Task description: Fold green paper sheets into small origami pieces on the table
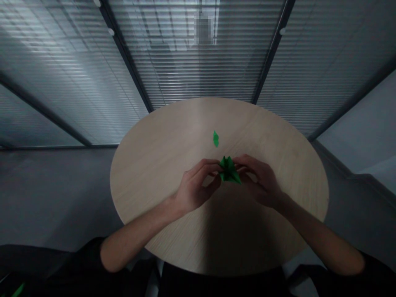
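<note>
A green folded paper piece (pixel 229 171) with several pointed flaps is held up between my two hands over the table. My left hand (pixel 198 183) pinches its left side, thumb below and fingers above. On the other side my right hand (pixel 260 179) grips the right edge, with its fingertips partly hidden behind the paper. A smaller green paper piece (pixel 215 139) lies on the table just beyond my hands, touched by neither.
The round light wood table (pixel 148 165) stands close to glass partitions with blinds (pixel 198 70). A dark shadow falls across its near side. Something green (pixel 18 290) shows at the lower left corner, too little of it to name.
</note>
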`<state>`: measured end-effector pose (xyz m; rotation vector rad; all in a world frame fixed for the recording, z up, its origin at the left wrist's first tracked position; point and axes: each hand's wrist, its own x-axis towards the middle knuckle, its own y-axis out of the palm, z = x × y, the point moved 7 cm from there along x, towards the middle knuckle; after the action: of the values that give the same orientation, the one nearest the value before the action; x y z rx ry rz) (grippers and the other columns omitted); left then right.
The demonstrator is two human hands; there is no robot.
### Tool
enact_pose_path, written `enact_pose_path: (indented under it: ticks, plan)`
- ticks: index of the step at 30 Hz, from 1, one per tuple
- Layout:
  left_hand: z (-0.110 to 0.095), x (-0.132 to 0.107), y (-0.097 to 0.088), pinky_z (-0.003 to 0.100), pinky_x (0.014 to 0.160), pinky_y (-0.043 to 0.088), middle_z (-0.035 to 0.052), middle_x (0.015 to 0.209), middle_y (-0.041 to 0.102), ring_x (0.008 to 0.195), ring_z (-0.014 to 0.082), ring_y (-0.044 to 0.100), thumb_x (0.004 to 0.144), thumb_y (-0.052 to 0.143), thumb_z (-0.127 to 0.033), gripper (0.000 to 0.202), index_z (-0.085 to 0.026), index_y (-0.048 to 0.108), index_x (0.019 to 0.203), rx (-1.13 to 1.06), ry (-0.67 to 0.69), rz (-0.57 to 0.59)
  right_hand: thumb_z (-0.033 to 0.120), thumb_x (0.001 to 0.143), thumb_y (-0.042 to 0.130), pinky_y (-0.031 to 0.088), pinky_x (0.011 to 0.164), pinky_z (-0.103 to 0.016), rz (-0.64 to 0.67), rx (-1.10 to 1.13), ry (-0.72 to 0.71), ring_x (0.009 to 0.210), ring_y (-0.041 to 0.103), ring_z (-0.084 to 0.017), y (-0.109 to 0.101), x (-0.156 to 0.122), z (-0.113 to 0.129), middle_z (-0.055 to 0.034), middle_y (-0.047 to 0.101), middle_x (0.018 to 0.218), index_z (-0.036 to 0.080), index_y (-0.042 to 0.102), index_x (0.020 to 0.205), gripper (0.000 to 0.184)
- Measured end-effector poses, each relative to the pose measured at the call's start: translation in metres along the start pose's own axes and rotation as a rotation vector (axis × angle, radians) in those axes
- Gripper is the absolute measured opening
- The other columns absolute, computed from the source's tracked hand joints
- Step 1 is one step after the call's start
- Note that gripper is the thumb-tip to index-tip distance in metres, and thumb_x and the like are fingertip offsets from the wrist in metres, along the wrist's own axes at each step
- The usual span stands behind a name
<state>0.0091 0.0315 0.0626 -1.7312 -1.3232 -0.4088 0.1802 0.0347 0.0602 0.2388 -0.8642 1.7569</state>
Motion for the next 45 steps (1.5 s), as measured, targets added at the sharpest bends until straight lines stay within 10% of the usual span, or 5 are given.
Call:
enact_pose_path:
  ticks: [22,45]
  plan:
    - [0.002,-0.004,0.004,0.025,0.071,0.064,0.0085,0.101,0.074,0.088,0.0152,0.074,0.096,0.064,-0.006,0.02,-0.016,0.065,0.114,0.039,0.107,-0.042,0.018,0.095,0.07,0.064,0.073,-0.023,-0.083,-0.126,-0.055,0.078,0.076,-0.013,0.0,0.001,0.004,-0.0018,0.079,0.097,0.022,0.073,0.111,0.016]
    - [0.036,-0.007,0.017,0.024,0.067,0.061,0.0052,0.09,0.076,0.074,0.0138,0.072,0.091,0.071,-0.023,0.01,-0.016,0.071,0.099,-0.377,-0.492,0.041,0.021,0.093,0.067,0.061,0.069,-0.022,-0.058,0.042,0.117,0.086,0.072,-0.014,0.005,0.0,-0.015,-0.0053,0.069,0.105,0.021,0.068,0.095,0.003]
